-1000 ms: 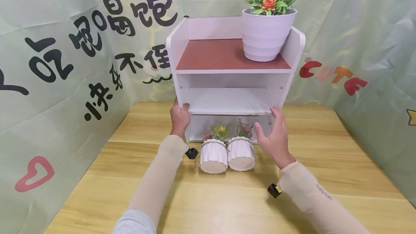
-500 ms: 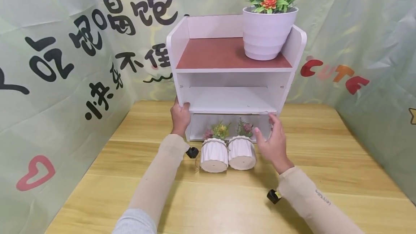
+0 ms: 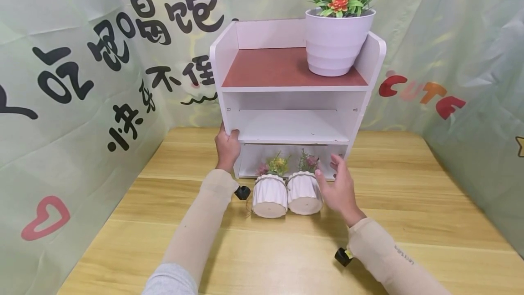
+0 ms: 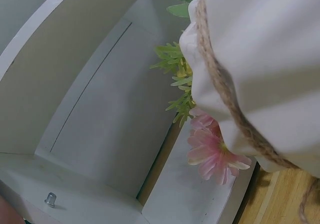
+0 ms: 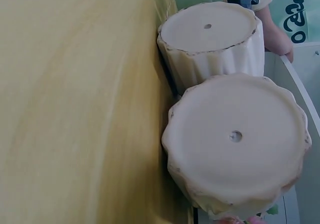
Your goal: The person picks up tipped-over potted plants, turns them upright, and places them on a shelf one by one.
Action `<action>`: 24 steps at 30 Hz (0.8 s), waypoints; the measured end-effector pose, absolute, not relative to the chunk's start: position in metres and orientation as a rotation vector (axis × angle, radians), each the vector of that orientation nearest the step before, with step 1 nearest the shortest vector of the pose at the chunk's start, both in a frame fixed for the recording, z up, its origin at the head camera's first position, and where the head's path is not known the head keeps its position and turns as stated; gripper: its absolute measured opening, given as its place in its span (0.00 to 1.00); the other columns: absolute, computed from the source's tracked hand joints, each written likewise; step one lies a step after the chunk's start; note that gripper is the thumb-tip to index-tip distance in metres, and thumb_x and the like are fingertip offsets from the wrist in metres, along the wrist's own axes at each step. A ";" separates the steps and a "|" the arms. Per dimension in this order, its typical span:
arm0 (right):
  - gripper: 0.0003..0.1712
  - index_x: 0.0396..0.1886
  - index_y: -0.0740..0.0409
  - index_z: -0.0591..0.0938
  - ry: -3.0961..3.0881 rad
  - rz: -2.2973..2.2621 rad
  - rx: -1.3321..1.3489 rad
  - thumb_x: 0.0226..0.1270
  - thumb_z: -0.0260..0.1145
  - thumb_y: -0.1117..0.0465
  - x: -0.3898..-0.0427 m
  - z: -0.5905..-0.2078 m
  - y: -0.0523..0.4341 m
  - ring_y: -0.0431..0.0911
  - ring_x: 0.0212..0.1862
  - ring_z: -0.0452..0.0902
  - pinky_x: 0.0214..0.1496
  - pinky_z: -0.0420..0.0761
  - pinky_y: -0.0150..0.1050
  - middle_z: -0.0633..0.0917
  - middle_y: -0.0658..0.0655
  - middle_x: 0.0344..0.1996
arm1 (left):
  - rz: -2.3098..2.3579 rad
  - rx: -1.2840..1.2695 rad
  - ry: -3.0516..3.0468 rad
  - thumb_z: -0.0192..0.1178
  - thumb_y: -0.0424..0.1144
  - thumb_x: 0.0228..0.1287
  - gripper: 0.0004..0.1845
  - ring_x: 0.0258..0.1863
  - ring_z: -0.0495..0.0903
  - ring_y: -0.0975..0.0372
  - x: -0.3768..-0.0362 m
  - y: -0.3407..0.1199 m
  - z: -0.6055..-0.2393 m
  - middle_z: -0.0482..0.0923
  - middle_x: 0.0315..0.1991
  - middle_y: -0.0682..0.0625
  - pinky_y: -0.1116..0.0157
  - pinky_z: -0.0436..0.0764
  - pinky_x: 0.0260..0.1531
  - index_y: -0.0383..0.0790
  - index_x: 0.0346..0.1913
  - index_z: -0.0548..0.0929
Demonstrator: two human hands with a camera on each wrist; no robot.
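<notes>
White and tall, the shelf (image 3: 286, 126) stands mid-frame with a pale purple pot (image 3: 340, 44) at its upper right, and the left hand (image 3: 228, 149) grips its lower left side. Low in the middle I see two white flower pots (image 3: 269, 195) tipped over on the counter (image 3: 262, 258), with the right hand (image 3: 339, 191) held wide near the right one.

Right hand (image 3: 339, 190) has dropped toward 7 o'clock, fingertips now below the middle board (image 3: 292, 126), thumb (hand's 10 o'clock) nearer the right-hand pot (image 3: 304, 192).
</notes>
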State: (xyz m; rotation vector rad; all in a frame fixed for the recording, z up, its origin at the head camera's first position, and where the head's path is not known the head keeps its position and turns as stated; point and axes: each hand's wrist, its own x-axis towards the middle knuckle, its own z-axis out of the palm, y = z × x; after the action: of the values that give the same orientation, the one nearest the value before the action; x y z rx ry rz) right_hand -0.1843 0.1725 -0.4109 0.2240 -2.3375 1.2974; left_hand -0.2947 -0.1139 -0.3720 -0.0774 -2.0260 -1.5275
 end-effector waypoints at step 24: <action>0.36 0.71 0.68 0.54 -2.507 1.694 0.060 0.72 0.57 0.57 -0.177 -0.416 0.164 0.68 0.66 0.61 0.65 0.64 0.57 0.59 0.74 0.69 | -1.494 -0.087 -2.044 0.48 0.33 0.64 0.27 0.55 0.78 0.48 -0.294 -0.114 -0.371 0.79 0.55 0.36 0.50 0.74 0.55 0.35 0.67 0.70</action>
State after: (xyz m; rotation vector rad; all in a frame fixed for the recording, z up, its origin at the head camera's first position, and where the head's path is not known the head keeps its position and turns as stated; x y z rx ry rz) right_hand -0.1773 0.1644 -0.4157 0.0603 -2.5072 1.6937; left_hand -0.2935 -0.1139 -0.3710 -0.0866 -2.0437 -1.4937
